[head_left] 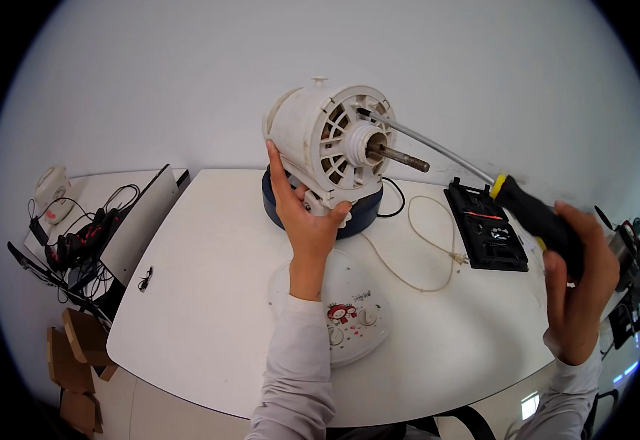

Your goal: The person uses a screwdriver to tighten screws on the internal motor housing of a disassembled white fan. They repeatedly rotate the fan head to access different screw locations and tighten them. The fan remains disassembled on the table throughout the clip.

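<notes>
A white plastic motor housing [294,117], with a slotted end face and a protruding metal shaft [408,158], is held tilted over a dark blue round base [361,222]. My left hand [302,220] grips the housing from below. On the right, my right hand [576,286] holds a long screwdriver [529,209] by its black and yellow handle, its shank slanting up to the upper slots of the end face. In front of the motor lies a white panel [360,341] with a cartoon print and knobs, partly hidden by my left forearm. A pale cord [408,280] loops beside it.
The white table [188,308] holds a black tool case [492,249] at right and a small black cable [145,279] at left. A side table [118,180] carries tangled cables, with cardboard boxes [71,359] below. More equipment [624,257] stands at the right edge, and a wall runs behind.
</notes>
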`<action>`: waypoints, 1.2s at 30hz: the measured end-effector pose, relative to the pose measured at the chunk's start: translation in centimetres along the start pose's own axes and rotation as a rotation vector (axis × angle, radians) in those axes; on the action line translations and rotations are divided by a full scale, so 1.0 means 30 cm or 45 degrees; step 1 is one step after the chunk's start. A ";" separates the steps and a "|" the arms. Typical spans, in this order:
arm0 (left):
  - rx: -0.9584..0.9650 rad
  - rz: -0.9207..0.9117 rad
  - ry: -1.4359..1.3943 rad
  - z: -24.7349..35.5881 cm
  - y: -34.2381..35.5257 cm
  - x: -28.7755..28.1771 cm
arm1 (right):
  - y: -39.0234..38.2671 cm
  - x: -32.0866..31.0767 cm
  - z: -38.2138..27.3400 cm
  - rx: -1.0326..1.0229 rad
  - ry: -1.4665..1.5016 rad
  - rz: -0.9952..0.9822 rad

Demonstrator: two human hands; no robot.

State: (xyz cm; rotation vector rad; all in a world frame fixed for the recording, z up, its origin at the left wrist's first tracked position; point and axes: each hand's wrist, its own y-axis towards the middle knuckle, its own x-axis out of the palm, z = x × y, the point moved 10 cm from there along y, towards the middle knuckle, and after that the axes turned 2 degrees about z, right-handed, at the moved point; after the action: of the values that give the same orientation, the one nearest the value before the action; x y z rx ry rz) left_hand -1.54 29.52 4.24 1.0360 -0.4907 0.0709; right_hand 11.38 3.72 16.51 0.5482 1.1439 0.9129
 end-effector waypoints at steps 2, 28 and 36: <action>-0.007 -0.001 -0.004 -0.005 -0.004 0.004 | 0.001 0.004 -0.024 -0.034 0.002 -0.050; -0.004 0.046 0.048 0.000 -0.008 -0.002 | 0.021 0.067 0.003 0.334 0.211 -0.285; -0.034 0.007 -0.104 0.002 -0.009 0.001 | 0.100 -0.074 -0.057 -0.045 -0.333 0.126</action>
State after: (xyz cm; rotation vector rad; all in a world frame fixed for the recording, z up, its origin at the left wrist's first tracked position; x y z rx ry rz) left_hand -1.45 29.33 4.05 1.0141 -0.5670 0.0271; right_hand 8.51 3.36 19.43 0.6791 0.8694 0.9147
